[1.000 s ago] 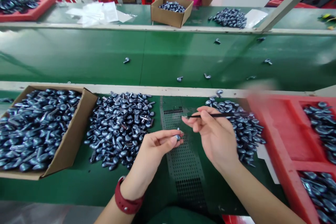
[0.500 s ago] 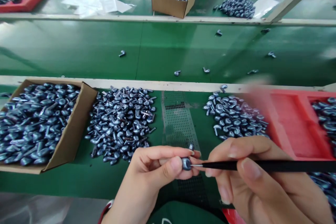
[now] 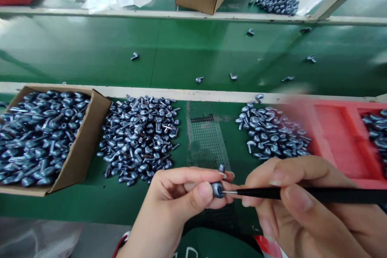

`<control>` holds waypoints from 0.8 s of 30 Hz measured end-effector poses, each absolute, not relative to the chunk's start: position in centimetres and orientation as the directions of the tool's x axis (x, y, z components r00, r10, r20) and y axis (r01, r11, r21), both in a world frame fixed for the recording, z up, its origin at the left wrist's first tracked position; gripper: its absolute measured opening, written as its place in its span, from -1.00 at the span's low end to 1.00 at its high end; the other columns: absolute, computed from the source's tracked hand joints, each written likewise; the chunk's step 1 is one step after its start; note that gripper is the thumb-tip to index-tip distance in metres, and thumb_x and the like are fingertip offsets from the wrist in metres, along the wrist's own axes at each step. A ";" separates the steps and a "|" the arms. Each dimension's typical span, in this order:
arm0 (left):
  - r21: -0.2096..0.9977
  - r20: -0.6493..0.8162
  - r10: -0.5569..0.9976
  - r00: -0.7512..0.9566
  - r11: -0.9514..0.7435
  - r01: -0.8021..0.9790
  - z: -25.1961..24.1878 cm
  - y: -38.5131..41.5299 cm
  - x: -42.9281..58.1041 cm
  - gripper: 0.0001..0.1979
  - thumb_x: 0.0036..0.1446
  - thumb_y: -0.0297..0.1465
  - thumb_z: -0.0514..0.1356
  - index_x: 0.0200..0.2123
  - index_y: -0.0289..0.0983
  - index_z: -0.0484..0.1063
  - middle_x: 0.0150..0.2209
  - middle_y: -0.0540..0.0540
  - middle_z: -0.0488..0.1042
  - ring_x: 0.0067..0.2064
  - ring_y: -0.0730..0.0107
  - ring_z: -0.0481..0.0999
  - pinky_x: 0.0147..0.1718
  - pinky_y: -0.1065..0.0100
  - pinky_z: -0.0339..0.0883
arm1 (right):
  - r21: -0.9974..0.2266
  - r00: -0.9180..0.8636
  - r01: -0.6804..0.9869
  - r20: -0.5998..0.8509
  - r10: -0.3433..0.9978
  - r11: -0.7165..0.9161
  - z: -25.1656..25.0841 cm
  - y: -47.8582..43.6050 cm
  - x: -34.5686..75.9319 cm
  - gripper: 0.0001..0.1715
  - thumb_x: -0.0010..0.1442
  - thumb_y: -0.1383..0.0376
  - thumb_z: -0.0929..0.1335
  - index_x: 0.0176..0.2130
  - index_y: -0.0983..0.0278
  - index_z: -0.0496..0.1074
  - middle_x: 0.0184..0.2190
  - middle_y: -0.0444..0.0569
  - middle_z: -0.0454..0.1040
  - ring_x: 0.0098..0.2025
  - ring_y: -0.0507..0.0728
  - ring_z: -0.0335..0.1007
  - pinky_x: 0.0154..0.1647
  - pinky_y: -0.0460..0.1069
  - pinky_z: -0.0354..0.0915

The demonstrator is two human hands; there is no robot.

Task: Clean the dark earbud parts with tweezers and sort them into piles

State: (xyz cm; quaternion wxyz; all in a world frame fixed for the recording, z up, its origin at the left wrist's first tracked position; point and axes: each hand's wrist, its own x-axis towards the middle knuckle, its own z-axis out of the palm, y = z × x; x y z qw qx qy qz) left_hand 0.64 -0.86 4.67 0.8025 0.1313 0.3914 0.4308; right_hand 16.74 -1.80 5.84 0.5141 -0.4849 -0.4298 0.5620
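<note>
A blue-grey earbud shell [image 3: 217, 189] is pinched between the thumb and fingers of my left hand [image 3: 181, 197], its stem pointing up past the fingertips. My right hand [image 3: 299, 201] grips black tweezers [image 3: 256, 192] like a pen. Their thin silver tip meets the round opening of the earbud shell; how far it goes in is hidden. Behind my left hand lies a heap of earbud shells [image 3: 139, 137], and a smaller pile of shells [image 3: 269, 129] lies behind my right hand.
On the left stands a cardboard box [image 3: 81, 149] full of shells; on the right, a red tray [image 3: 335, 137]. A perforated strip [image 3: 208, 141] runs between the piles. Several loose shells lie on the green belt [image 3: 181, 48]. Across it are another box [image 3: 193, 0] and a person.
The view has tilted down slightly. Loose shells on the belt have drifted a little left. Both hands keep their grip, with the tweezer tip still at the shell's opening.
</note>
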 end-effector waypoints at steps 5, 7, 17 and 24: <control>0.538 -0.503 0.799 0.330 0.589 -0.603 4.7 -1.0 0.7 -0.92 -0.03 -0.45 0.37 -0.40 -0.17 0.64 -0.31 0.04 0.66 -0.30 0.48 0.63 -0.34 0.66 0.47 | -0.984 0.008 -0.155 -0.091 0.996 -0.088 5.8 -1.9 16.6 -0.93 0.21 0.21 0.36 -0.28 0.06 0.49 -0.45 -0.11 0.52 -0.62 0.01 0.42 -0.58 -0.11 0.42; 0.537 -0.500 0.800 0.331 0.586 -0.607 4.8 -1.0 0.7 -0.92 -0.03 -0.45 0.37 -0.40 -0.18 0.64 -0.30 0.03 0.66 -0.30 0.47 0.63 -0.34 0.66 0.47 | -0.985 0.024 -0.149 -0.088 0.996 -0.083 5.8 -1.9 16.6 -0.92 0.21 0.20 0.36 -0.28 0.07 0.49 -0.47 -0.11 0.51 -0.62 0.02 0.42 -0.58 -0.11 0.42; 0.542 -0.450 0.820 0.354 0.566 -0.621 4.3 -1.1 0.6 -0.87 0.05 -0.53 0.30 -0.34 -0.22 0.64 -0.26 -0.05 0.66 -0.27 0.44 0.63 -0.30 0.62 0.47 | -0.978 -0.023 -0.192 -0.073 0.997 -0.076 5.9 -1.9 16.5 -0.92 0.23 0.26 0.34 -0.25 0.11 0.47 -0.45 -0.17 0.52 -0.59 -0.06 0.40 -0.47 -0.18 0.41; 0.533 -0.444 0.823 0.355 0.561 -0.634 4.3 -1.1 0.6 -0.86 0.07 -0.53 0.29 -0.33 -0.23 0.63 -0.24 -0.06 0.66 -0.25 0.41 0.63 -0.26 0.58 0.48 | -0.974 -0.037 -0.211 -0.079 0.996 -0.086 6.0 -1.9 16.7 -0.92 0.23 0.26 0.35 -0.24 0.10 0.47 -0.43 -0.18 0.53 -0.60 -0.08 0.41 -0.43 -0.20 0.43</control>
